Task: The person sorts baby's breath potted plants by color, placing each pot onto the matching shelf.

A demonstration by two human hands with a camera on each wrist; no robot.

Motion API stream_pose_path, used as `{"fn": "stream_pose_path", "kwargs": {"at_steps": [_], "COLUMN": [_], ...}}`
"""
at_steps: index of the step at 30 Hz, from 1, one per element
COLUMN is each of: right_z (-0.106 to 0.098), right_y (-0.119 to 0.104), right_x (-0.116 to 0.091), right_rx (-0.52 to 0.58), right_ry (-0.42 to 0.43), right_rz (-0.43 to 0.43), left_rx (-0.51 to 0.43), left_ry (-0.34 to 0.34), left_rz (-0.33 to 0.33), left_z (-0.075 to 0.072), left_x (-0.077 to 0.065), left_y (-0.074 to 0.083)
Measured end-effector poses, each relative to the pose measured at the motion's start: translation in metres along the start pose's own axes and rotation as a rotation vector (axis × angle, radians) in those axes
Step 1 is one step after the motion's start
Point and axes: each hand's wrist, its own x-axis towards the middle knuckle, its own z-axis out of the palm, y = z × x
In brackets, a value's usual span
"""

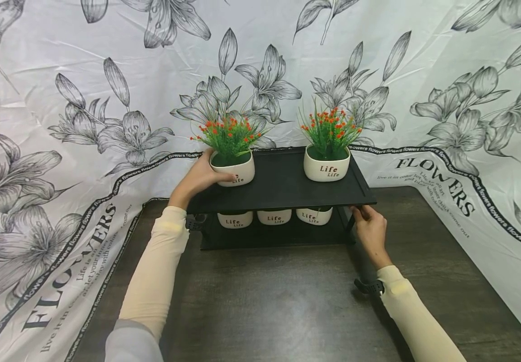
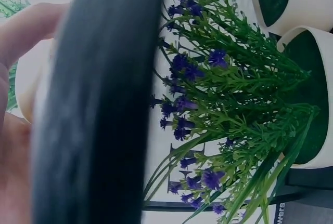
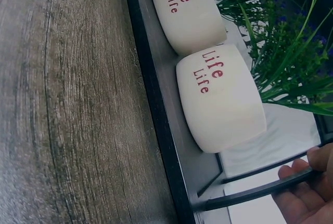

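A two-tier black shelf rack [image 1: 283, 193] stands on the dark table. On the left of its top tier, my left hand [image 1: 198, 177] grips a white flowerpot [image 1: 245, 170] with orange-red flowers, thumb across the front lettering. A similar flowerpot [image 1: 327, 171] stands at the top right, apart from both hands. My right hand [image 1: 371, 230] holds the rack's right side just below the top tier; in the right wrist view its fingers [image 3: 297, 197] curl round the thin black side bar [image 3: 255, 194]. In the left wrist view, the dark shelf edge [image 2: 104, 99] hides much of the left hand.
White "Life" pots [image 1: 274, 217] line the lower tier, and purple flowers [image 2: 200, 73] show in the left wrist view. Behind the rack hangs a flower-printed cloth [image 1: 260, 75]. The wood-grain table [image 1: 265, 301] extends in front.
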Motion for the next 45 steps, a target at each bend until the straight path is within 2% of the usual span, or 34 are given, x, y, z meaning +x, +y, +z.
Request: {"fn": "stream_pose_path", "kwargs": {"at_steps": [10, 24, 31, 35, 38, 40, 45], "right_z": [0.000, 0.000, -0.001, -0.003, -0.007, -0.011, -0.023], "right_y": [0.001, -0.001, -0.001, -0.001, -0.002, -0.003, -0.010], "right_x": [-0.001, 0.000, 0.000, 0.001, 0.002, 0.002, 0.001], "right_rx": [0.009, 0.033, 0.027, -0.006, -0.051, -0.083, -0.182], "right_ry": [-0.001, -0.004, -0.011, -0.039, -0.083, -0.124, -0.274], "right_rz": [0.003, -0.011, -0.027, -0.031, -0.041, -0.041, -0.012], "left_rx": [-0.040, -0.074, -0.120, -0.069, -0.008, 0.008, 0.003], "left_ry": [-0.054, -0.052, -0.043, -0.003, 0.063, 0.130, 0.341], "left_rz": [-0.006, 0.008, 0.034, 0.033, 0.053, 0.085, 0.221], "left_z": [0.002, 0.003, -0.003, -0.007, -0.010, -0.011, -0.010], "left_x": [-0.001, -0.003, -0.013, -0.027, -0.042, -0.051, -0.079], "left_y": [-0.003, -0.004, -0.003, -0.002, -0.002, -0.003, -0.004]}}
